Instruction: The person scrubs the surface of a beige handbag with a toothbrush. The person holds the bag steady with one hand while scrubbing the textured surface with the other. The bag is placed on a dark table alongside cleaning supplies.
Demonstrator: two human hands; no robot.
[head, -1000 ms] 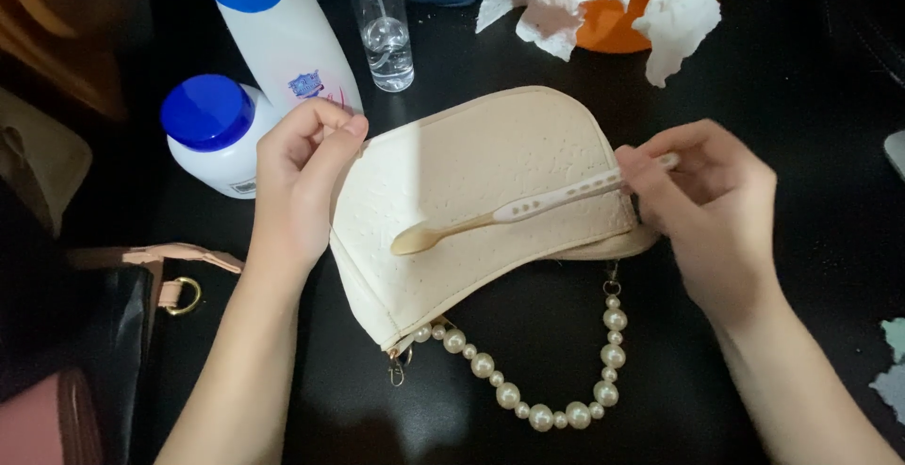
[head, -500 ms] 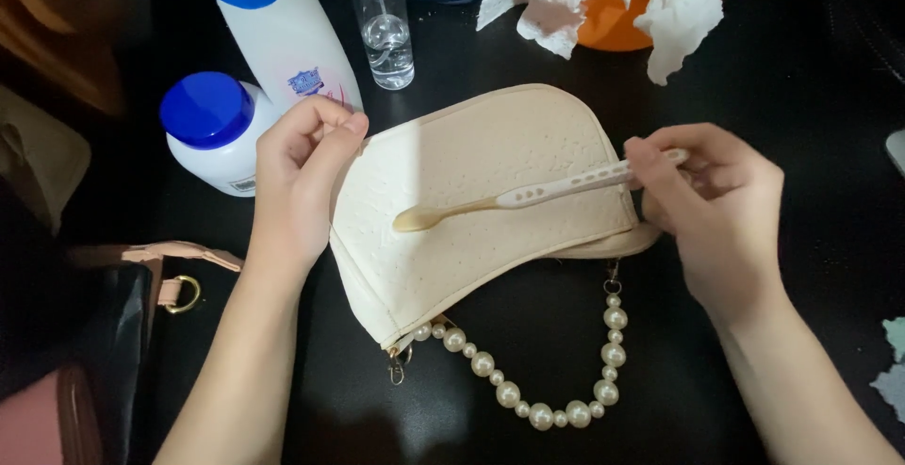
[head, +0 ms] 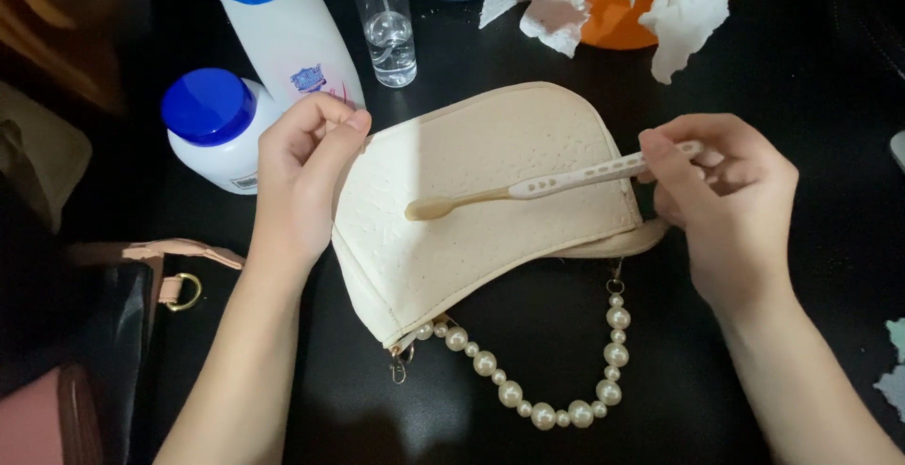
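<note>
A cream bag (head: 490, 211) lies flat on the black counter (head: 811, 79) in front of me, its textured side facing up. My left hand (head: 302, 178) pinches the bag's upper left edge, fingers curled closed on it, and pins that corner down. My right hand (head: 726, 201) is closed around the handle end of a pale toothbrush (head: 547, 184), thumb and fingers gripping it. The brush reaches left across the bag, and its head rests on the cream surface near the middle.

A pearl strap (head: 556, 380) hangs from the bag's lower edge and loops over the counter toward me, clipped at both ends.

Behind my left hand stand a tall white bottle (head: 292, 41) with a blue cap and, just beside it, a shorter white jar (head: 212, 130) with a blue lid. A small clear bottle (head: 386, 27) with a pink cap stands near the bag's top edge. Further back on the right, an orange bowl (head: 622, 22) holds crumpled white tissues (head: 688, 8). At the left edge lies a dark bag with a pink strap (head: 160, 262) and a gold ring.
</note>
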